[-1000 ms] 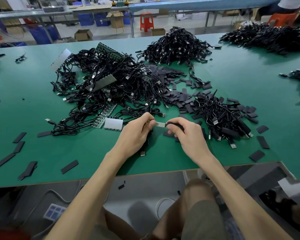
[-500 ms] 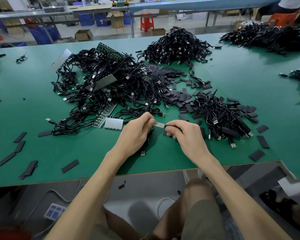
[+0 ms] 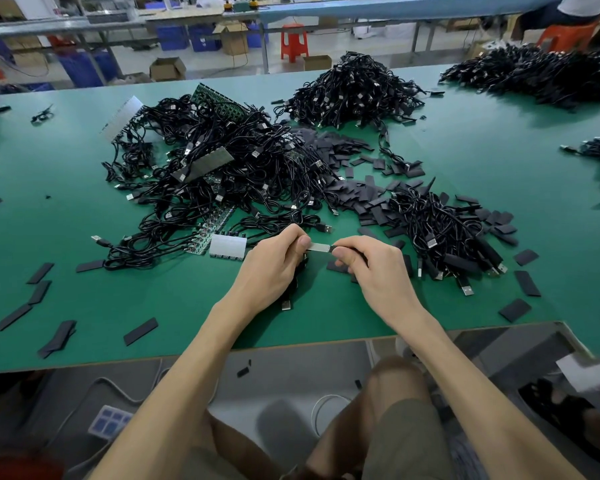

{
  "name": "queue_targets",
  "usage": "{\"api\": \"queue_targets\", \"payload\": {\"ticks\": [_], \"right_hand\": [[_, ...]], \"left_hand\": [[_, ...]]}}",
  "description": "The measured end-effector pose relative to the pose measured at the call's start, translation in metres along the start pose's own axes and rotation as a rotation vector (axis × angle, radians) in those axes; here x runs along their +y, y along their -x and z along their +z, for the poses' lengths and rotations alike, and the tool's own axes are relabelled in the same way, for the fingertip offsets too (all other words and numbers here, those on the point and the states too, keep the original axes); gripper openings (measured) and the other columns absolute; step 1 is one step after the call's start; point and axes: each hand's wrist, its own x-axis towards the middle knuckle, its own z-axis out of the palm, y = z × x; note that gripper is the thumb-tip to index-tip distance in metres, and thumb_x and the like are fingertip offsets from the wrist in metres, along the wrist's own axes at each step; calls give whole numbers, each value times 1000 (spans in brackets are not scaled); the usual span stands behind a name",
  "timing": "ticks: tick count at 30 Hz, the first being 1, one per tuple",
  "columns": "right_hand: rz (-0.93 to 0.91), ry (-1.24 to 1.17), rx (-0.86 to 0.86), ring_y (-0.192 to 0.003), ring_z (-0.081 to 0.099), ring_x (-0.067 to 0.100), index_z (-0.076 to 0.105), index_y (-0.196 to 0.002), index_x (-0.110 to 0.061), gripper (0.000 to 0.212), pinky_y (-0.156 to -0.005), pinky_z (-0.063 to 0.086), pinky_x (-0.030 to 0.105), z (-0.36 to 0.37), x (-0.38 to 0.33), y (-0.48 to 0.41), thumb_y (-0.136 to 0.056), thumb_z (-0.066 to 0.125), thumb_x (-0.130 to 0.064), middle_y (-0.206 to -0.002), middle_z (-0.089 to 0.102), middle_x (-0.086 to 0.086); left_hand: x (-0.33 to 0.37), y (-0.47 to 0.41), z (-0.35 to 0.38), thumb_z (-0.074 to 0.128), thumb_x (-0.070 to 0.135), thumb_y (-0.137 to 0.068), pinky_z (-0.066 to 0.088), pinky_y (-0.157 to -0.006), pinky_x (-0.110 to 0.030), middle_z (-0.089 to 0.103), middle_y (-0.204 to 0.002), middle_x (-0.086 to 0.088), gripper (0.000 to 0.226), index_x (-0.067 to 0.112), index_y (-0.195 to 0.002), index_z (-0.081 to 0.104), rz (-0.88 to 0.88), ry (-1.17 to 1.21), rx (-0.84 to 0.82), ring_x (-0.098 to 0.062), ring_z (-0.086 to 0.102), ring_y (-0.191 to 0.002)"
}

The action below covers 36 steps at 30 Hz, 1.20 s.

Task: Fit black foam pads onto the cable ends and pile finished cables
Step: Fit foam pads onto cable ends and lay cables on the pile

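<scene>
Cable end point(image 3: 318, 247): flat, pale silvery, rectangular.

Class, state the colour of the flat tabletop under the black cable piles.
Green flat tabletop, best in head view.

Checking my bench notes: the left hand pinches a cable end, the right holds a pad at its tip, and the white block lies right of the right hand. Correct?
No. The head view shows the white block left of the left hand, not right of the right hand. The left hand does pinch the cable end, the right a pad at its tip.
</scene>
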Motion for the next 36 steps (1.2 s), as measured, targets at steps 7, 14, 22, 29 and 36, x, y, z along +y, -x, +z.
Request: {"api": "queue_targets", "payload": {"ticks": [7,14,22,29,36], "right_hand": [[-7,-9,-25,-73,64,-4,76,-102,-6,11,-66,45,6,-1,0,0,-98,66,-8,-80,71,-1],[8,-42,-91,-74,68,7,77,-100,-16,11,-70,52,19,-1,2,-1,-96,68,-10,-80,73,-5],[-33,-66,-122,-71,64,8,76,-102,-19,11,-70,51,18,0,3,0,-95,71,-14,-79,73,-11],[-35,-79,-105,-72,66,12,77,-102,-17,9,-73,55,28,-1,1,-1,-95,71,-16,-80,74,-9],[-17,-101,-73,-79,70,7,77,-102,-18,10,-74,54,22,0,1,1,-94,72,-15,-85,75,-8]], "left_hand": [[1,0,-1,35,39,-110,48,-66,-54,57,-70,-1,34,12,-93,49,-1,-23,1,-29,53,-66],[-1,-1,1,35,39,-108,45,-65,-53,52,-65,0,37,14,-83,44,-26,-12,33,-26,49,-64],[-3,-2,2,38,36,-110,43,-63,-49,47,-62,4,34,19,-79,39,-33,-47,35,-24,47,-62],[-3,-3,2,39,35,-109,42,-63,-49,47,-62,2,35,19,-78,39,-52,-49,36,-24,48,-62],[1,-1,3,38,32,-109,38,-60,-45,48,-62,1,33,16,-81,37,-13,-126,25,-26,47,-62]]}}
